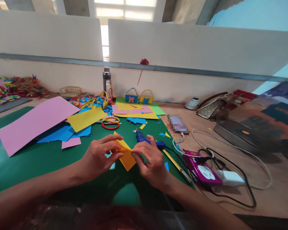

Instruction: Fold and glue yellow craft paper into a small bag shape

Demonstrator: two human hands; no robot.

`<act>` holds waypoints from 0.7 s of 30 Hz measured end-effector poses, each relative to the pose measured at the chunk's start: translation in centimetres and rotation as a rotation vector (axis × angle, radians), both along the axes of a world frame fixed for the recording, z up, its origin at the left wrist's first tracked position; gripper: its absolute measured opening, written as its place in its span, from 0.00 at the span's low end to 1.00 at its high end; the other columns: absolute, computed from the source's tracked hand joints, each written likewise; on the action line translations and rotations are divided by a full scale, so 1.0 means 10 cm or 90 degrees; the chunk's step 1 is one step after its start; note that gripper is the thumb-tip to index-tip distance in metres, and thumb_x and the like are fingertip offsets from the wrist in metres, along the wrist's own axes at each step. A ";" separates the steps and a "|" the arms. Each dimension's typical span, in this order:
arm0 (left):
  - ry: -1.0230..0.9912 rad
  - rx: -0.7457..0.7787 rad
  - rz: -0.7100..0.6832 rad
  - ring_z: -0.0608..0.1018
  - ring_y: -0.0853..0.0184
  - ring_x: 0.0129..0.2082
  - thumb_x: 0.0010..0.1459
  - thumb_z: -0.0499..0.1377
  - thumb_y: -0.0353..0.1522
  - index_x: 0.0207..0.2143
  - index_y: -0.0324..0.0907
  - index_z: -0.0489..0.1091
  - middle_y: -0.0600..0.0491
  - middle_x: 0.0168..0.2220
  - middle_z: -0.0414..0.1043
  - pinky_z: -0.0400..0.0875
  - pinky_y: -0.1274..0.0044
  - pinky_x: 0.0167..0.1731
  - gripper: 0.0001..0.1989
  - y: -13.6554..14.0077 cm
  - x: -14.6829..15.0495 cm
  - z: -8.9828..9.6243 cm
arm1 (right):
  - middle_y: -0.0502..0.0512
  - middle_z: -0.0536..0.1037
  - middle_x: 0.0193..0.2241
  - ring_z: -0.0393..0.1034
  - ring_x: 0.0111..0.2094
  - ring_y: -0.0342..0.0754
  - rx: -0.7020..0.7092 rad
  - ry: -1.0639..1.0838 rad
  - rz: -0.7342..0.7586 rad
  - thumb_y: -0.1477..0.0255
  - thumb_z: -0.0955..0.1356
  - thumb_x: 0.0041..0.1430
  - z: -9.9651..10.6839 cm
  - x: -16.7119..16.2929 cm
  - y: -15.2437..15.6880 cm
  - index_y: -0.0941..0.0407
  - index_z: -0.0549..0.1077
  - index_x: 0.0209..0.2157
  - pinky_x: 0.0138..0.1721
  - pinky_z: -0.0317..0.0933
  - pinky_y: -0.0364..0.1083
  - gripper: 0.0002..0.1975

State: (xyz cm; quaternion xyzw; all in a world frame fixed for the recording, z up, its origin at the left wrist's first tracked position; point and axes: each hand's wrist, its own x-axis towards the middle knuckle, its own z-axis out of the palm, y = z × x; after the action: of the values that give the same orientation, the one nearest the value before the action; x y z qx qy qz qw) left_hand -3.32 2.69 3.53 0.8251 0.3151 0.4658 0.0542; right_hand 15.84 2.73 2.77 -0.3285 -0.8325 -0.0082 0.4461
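Pinching an orange-yellow sheet [128, 159] with the fingers of my distant left hand [97, 155] and right hand [154, 163], I face scissors [112, 122] at eleven o'clock, glue gun [142, 138] near two.

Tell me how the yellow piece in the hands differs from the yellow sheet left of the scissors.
Size: the yellow piece looks smaller than the yellow sheet.
Pose: the yellow piece is tilted between the left hand and right hand; the yellow sheet lies partly over a blue sheet.
Shade: the yellow piece looks more orange than the yellow sheet.
Both have straight edges.
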 end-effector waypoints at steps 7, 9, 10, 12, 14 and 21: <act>0.000 0.057 0.001 0.78 0.72 0.29 0.57 0.56 0.26 0.27 0.38 0.70 0.49 0.31 0.75 0.73 0.85 0.29 0.06 0.01 0.01 -0.01 | 0.48 0.74 0.25 0.69 0.30 0.42 0.015 -0.028 0.009 0.79 0.63 0.57 0.00 0.00 0.01 0.55 0.67 0.28 0.52 0.49 0.52 0.06; -0.009 0.077 0.013 0.78 0.73 0.29 0.57 0.56 0.26 0.27 0.38 0.70 0.49 0.30 0.75 0.73 0.85 0.28 0.06 0.03 -0.01 0.00 | 0.49 0.75 0.25 0.70 0.30 0.42 0.030 -0.024 -0.012 0.79 0.63 0.57 0.06 0.07 0.04 0.55 0.67 0.28 0.51 0.50 0.51 0.06; -0.010 0.084 0.018 0.78 0.72 0.29 0.57 0.57 0.26 0.27 0.38 0.70 0.49 0.30 0.75 0.73 0.85 0.28 0.06 0.04 -0.02 0.01 | 0.49 0.75 0.26 0.70 0.30 0.43 0.039 -0.024 -0.034 0.78 0.63 0.57 0.10 0.12 0.06 0.55 0.67 0.28 0.51 0.51 0.51 0.06; -0.010 0.086 0.022 0.78 0.72 0.30 0.56 0.57 0.27 0.27 0.37 0.70 0.49 0.31 0.75 0.73 0.85 0.29 0.05 0.08 -0.05 0.00 | 0.50 0.76 0.27 0.70 0.32 0.44 0.057 -0.038 -0.104 0.77 0.63 0.58 0.18 0.23 0.12 0.55 0.67 0.30 0.49 0.52 0.51 0.05; -0.009 0.080 0.019 0.78 0.72 0.31 0.57 0.57 0.27 0.28 0.37 0.70 0.49 0.33 0.75 0.73 0.84 0.31 0.05 0.12 -0.07 -0.03 | 0.53 0.77 0.31 0.70 0.36 0.48 0.037 -0.165 -0.199 0.76 0.63 0.59 0.23 0.35 0.19 0.55 0.69 0.32 0.49 0.51 0.52 0.04; -0.015 0.069 0.010 0.78 0.70 0.35 0.57 0.57 0.27 0.30 0.38 0.70 0.47 0.37 0.74 0.74 0.82 0.33 0.04 0.19 -0.10 -0.10 | 0.63 0.77 0.32 0.70 0.36 0.56 -0.180 -0.541 -0.340 0.89 0.60 0.48 -0.02 0.53 0.40 0.60 0.70 0.42 0.40 0.54 0.52 0.20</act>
State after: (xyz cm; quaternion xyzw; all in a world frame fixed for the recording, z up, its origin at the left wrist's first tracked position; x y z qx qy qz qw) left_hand -4.28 4.57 2.51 0.8187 0.2954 0.4924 0.0092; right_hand 21.16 6.75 2.58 -0.5542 -0.8202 -0.1419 0.0022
